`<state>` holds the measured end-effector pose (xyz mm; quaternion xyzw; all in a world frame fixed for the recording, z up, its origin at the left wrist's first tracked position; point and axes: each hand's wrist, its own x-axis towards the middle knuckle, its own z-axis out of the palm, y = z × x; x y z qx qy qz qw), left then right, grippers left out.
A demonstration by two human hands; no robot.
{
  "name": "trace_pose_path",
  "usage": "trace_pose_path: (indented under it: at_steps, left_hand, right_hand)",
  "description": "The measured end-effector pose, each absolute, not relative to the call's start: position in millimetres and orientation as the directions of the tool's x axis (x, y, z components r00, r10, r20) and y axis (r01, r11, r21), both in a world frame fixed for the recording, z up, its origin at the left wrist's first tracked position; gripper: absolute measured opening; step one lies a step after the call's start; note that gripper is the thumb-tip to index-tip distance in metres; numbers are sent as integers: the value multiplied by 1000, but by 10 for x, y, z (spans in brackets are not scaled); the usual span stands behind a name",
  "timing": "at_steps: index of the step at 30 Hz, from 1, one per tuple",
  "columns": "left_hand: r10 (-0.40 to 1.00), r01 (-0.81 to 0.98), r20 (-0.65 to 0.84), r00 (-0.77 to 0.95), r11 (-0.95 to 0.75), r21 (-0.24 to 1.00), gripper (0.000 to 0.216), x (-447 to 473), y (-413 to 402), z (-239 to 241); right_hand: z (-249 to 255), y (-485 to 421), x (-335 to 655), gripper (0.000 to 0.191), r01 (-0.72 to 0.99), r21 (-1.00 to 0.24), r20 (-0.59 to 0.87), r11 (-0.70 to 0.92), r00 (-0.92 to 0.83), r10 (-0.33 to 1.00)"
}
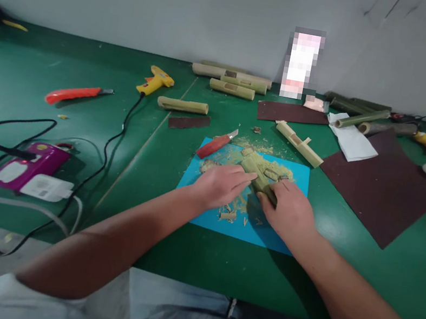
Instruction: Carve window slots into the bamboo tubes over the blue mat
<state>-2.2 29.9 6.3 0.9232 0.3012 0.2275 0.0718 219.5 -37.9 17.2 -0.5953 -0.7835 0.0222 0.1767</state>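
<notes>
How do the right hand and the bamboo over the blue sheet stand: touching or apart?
Touching: the head view shows the right hand holding the bamboo by its near end.

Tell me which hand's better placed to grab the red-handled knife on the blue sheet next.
Likely the left hand: the red-handled knife lies just beyond it, while the right hand is farther away, gripping the bamboo piece.

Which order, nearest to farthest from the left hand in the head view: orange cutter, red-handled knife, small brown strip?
1. Red-handled knife: just beyond the left hand
2. Small brown strip: farther beyond, left
3. Orange cutter: far left
</notes>
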Motion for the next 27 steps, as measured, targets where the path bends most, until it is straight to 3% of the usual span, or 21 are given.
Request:
trace_pose_path:
  at_steps: [6,15,19,24,27]
  left_hand:
    - [542,471,453,708,-840,268,34,-21,338,91]
    - [622,521,545,562,-778,350,23,-24,415,25]
    - [613,482,500,611,-790,379,27,59,307,50]
    - [503,391,426,752,-861,326,36,113,224,80]
    - [578,474,449,682,-816,331,32,47,308,97]
  right_hand:
    - [209,-426,2263,16,933,-263,252,246,-179,951]
    - [156,-417,2239,13,898,-340,248,278,-200,948]
    - [140,-411,2220,15,894,-349,250,281,-200,947]
    - [138,-406,2212,22,897,-343,283,278,-183,941]
    - [161,-410,2202,18,896,-347,262,278,-192,946]
